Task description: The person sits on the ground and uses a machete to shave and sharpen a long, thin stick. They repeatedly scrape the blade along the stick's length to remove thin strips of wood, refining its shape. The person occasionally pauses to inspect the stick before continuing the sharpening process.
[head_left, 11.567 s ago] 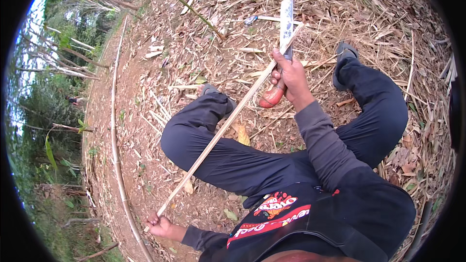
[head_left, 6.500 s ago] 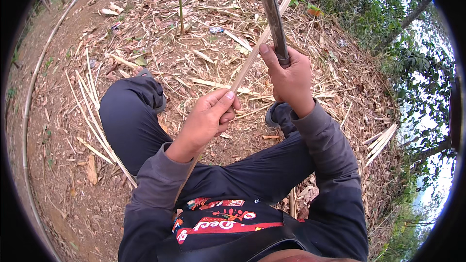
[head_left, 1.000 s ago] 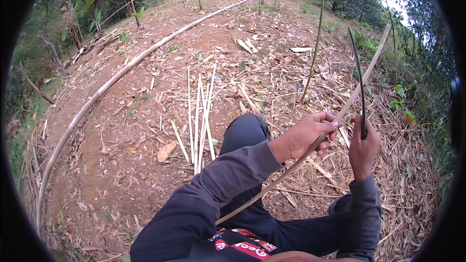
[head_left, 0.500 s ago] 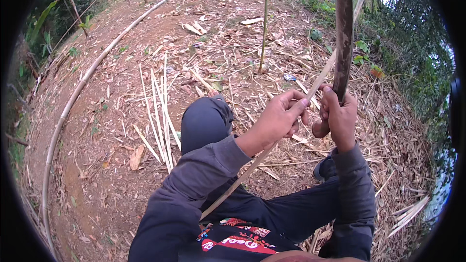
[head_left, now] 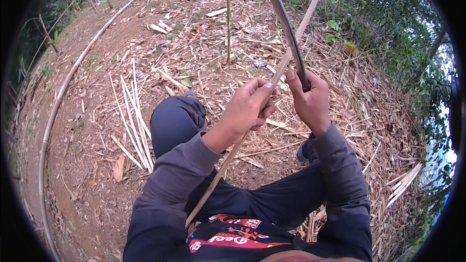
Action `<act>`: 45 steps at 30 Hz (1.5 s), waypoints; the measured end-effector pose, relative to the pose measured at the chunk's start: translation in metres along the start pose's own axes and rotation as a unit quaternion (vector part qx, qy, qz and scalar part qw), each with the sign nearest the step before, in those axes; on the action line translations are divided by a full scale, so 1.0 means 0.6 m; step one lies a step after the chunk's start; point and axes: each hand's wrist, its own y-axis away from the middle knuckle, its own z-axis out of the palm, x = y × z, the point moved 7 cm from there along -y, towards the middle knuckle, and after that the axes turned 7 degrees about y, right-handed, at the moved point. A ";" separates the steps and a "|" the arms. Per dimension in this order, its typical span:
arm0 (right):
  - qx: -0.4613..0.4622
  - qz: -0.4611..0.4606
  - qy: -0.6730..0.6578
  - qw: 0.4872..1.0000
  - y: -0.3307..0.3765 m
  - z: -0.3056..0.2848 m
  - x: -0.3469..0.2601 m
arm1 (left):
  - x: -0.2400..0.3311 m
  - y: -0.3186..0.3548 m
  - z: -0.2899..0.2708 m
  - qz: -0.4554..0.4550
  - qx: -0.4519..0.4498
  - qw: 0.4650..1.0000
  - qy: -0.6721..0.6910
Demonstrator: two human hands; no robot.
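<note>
Leaf-strewn ground [head_left: 92,204] spreads beneath the left hand [head_left: 245,109], closed around a long wooden strip [head_left: 279,69] slanting up from the lap [head_left: 252,201]; the right hand [head_left: 311,101] grips a knife [head_left: 283,17] in front of it. Pale sticks [head_left: 142,140] lie by the left knee [head_left: 172,121], a pole [head_left: 57,101] near the ground's left edge.

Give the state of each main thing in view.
Left hand: closed around the held strip
Right hand: closed on the knife
Knife: raised, tilted left
Held strip: slanting, crossing the knife in view
Loose strips: lying on the ground
Pole: lying on the ground
</note>
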 end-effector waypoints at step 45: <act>0.081 -0.313 0.342 0.882 -0.018 0.016 -0.003 | 0.005 -0.015 -0.001 0.017 -0.009 0.999 0.046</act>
